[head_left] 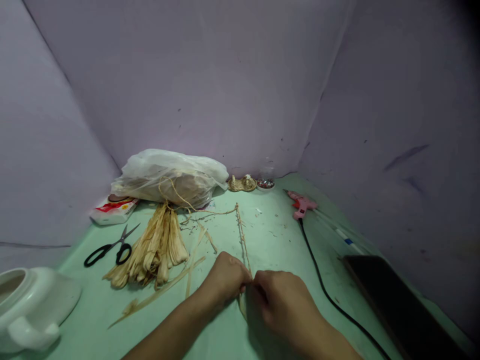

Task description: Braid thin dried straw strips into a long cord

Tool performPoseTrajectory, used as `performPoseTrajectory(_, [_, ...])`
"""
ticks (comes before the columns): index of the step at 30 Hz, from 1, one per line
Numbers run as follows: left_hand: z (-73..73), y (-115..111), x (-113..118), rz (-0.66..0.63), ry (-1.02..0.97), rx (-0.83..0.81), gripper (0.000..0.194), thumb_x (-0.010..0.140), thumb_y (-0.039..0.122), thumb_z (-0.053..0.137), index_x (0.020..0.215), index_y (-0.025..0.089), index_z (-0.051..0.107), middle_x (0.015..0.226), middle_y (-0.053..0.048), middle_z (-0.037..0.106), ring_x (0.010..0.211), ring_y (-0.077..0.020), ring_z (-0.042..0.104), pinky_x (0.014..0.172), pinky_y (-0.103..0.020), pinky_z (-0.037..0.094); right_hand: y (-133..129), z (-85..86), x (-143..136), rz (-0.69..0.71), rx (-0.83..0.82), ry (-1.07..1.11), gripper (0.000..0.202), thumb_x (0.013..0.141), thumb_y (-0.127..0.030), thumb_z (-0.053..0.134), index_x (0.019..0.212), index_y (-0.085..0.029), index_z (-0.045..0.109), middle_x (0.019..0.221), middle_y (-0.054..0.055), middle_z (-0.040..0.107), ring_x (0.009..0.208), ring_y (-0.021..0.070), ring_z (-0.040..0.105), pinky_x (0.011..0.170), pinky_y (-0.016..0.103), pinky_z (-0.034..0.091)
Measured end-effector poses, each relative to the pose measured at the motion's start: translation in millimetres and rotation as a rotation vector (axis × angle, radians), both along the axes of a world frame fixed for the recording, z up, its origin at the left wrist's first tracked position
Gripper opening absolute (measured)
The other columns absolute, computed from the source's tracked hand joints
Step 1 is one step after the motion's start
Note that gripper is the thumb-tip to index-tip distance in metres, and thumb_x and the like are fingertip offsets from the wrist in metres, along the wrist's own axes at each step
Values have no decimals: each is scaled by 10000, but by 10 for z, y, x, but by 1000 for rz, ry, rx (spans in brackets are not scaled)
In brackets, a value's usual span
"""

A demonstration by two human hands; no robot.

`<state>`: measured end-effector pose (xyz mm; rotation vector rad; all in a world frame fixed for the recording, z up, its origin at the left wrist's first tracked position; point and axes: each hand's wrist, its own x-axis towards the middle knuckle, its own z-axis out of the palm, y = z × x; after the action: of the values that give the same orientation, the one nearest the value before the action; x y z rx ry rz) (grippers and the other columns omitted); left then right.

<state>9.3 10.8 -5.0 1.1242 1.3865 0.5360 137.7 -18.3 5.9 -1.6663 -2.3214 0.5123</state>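
A thin twisted cord of dried plant fibre (242, 235) runs from the middle of the table down to my hands. My left hand (228, 277) is closed, its thumb and fingers pinching the cord's near end. My right hand (283, 297) is closed too, its fingertips meeting the left ones on the same cord. A pale flat strip (242, 306) hangs below the fingers. To the left lies a bundle of dried leaf strips (155, 245), with loose strips (165, 290) beside it. The exact grip between the fingertips is hidden.
Black-handled scissors (112, 247) lie left of the bundle, near a white ceramic pot (41, 300). A plastic bag (172, 172) and small woven pieces (242, 184) sit along the back wall. At right are a pink glue gun (303, 204), its black cable (318, 275) and a dark flat device (393, 305).
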Motion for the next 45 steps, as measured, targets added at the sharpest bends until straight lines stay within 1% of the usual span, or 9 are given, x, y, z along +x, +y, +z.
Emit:
performPoseTrajectory(5, [-4,14,-6,46,-29,-47,100,470,97,436,397,147,483,310,38,366,295,-63,277,337,-199,144,-93,-39,-148,52,-45,-125,232,743,-173,414,777,-171,644,735,112,673,572,193,580,482,286,223])
performPoseTrajectory(8, [-34,20,-17,40,-73,-31,102,449,63,429,416,127,501,311,45,369,320,-50,275,356,-189,170,-87,33,-102,99,-89,-78,192,720,-187,456,722,-174,648,690,98,668,550,179,564,475,275,236])
performPoseTrajectory(12, [-18,18,-27,27,-74,-17,95,449,61,432,423,123,499,315,41,381,339,-51,287,373,-194,185,83,114,158,37,-285,225,222,689,-349,535,579,-179,625,497,27,580,454,118,467,436,237,256])
performPoseTrajectory(16, [24,16,-29,-10,-45,-15,89,462,75,438,427,121,506,320,39,377,345,-49,284,381,-198,177,290,-32,294,-259,-235,614,195,708,-339,503,685,-163,583,577,12,555,512,111,474,476,220,334])
performPoseTrajectory(20, [13,22,-32,-13,-80,5,61,483,108,461,431,134,477,322,50,355,348,-44,261,389,-201,163,283,-201,118,-218,-582,915,123,637,-246,538,716,-156,508,515,-29,494,439,80,436,454,213,338])
performPoseTrajectory(26, [-52,36,-44,-48,-94,44,46,483,126,476,437,132,477,333,54,342,367,-43,245,403,-212,148,201,-123,-6,-214,-813,1104,228,574,-249,598,742,-160,472,578,-33,495,429,73,451,442,226,372])
performPoseTrajectory(36, [-50,41,-56,-103,-85,55,90,488,118,449,477,115,538,344,47,369,387,-51,259,409,-211,152,231,-271,71,-26,-381,710,154,677,-122,454,752,-135,587,637,12,577,605,111,494,579,211,364])
performPoseTrajectory(40, [-46,36,-54,-89,-42,79,54,488,124,452,450,129,489,354,53,356,388,-49,256,411,-214,154,233,-233,54,-81,-390,700,194,650,-107,428,725,-136,604,564,-14,520,546,98,433,510,193,313])
performPoseTrajectory(45, [-67,29,-60,-98,30,118,77,522,146,468,450,126,488,365,52,354,386,-44,240,413,-215,150,258,-232,21,-160,-496,790,189,691,-250,482,581,-125,572,441,-41,437,427,65,309,441,195,245])
